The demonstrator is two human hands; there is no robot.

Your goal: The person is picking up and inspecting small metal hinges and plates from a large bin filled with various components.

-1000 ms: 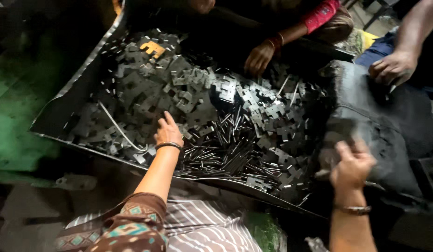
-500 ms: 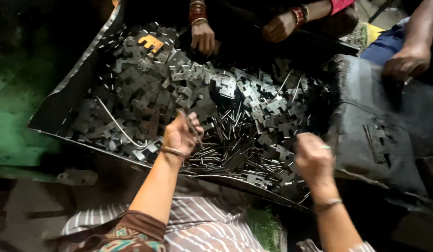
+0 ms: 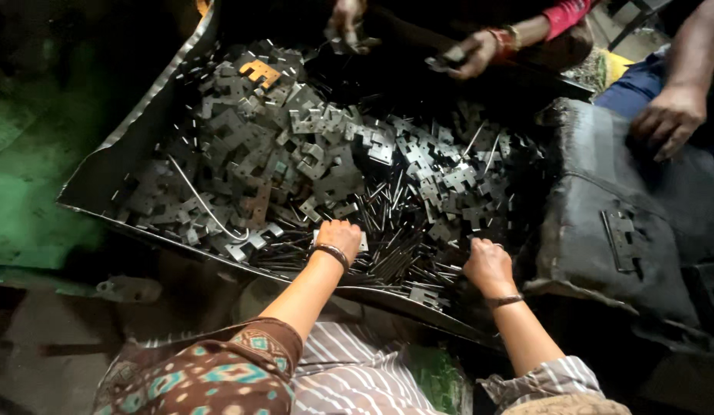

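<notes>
A big dark metal tray (image 3: 103, 180) holds a heap of flat grey stamped metal plates (image 3: 311, 154) and a pile of thin metal pins (image 3: 395, 238) near its front edge. My left hand (image 3: 337, 234) rests curled on the pins and plates at the front of the tray, fingers bent down into the pile. My right hand (image 3: 487, 265) is also curled, knuckles up, on the pins a little to the right. What either hand grips is hidden under the fingers. One orange plate (image 3: 258, 71) lies at the far left of the heap.
Across the tray two hands of another person (image 3: 480, 54) handle small parts. A third person's hand (image 3: 668, 119) rests on a dark block (image 3: 634, 207) at the right. A bent wire (image 3: 207, 207) lies over the plates. Green floor shows at the left.
My left hand has dropped from open above the pile to curled on it. My right hand has moved left from the tray's right edge onto the pins. The view has shifted.
</notes>
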